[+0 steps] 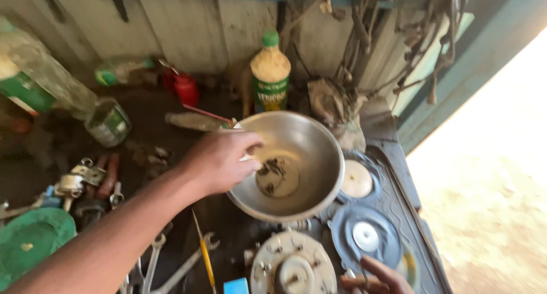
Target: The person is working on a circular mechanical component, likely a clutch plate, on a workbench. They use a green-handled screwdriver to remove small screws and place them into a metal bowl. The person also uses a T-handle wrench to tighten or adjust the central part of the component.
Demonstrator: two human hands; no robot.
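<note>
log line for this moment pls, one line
left hand: reaching into steel bowl, fingers on rim, grip unclear | right hand: low at frame edge beside grey disc | wrenches on bench

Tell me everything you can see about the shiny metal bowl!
The metal bowl is round, wide and silvery, like steel, with a smooth rim. It sits tilted toward the camera on a cluttered dark workbench, resting above grey round machine parts. Inside, a shallow pool of murky liquid and dark specks of grime lie at the bottom. The left hand reaches over its near left rim, fingers dipping inside and seeming to pinch something small and pale. A bottle with a green cap stands just behind it.
</note>
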